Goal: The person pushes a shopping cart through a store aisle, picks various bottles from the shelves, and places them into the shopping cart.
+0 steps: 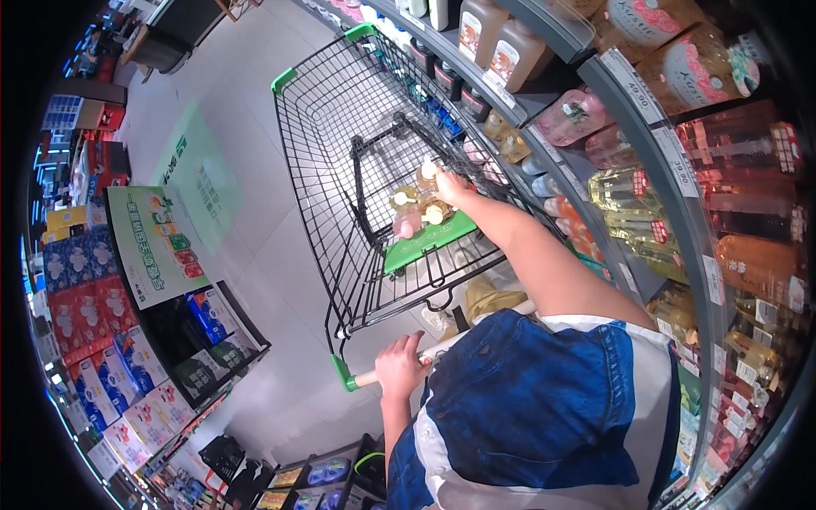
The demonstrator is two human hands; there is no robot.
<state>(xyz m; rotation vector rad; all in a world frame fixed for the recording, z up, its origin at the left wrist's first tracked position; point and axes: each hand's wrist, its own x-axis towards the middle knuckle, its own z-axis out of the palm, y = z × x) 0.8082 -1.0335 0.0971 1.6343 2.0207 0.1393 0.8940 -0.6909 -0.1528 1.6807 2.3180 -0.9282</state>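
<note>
My left hand (400,366) is closed around the handle bar (366,380) of a black wire shopping cart (306,210) with green corners. Inside the cart, my right hand (451,187) is at a pump bottle with a pale top (428,169), its fingers around the upper part. Beside it stand several more pump bottles: a yellowish one (403,197), an amber one with a cream pump (435,215) and a pink one (406,226). They are grouped near the green flap (430,242) at the cart's handle end.
Shelves (663,159) of bottled toiletries run close along the cart's right side. Brown bottles (519,54) and yellow bottles (625,189) stand on them. At the left is a display with a green sign (156,242) and stacked tissue packs (137,357). Tiled floor (255,268) lies between.
</note>
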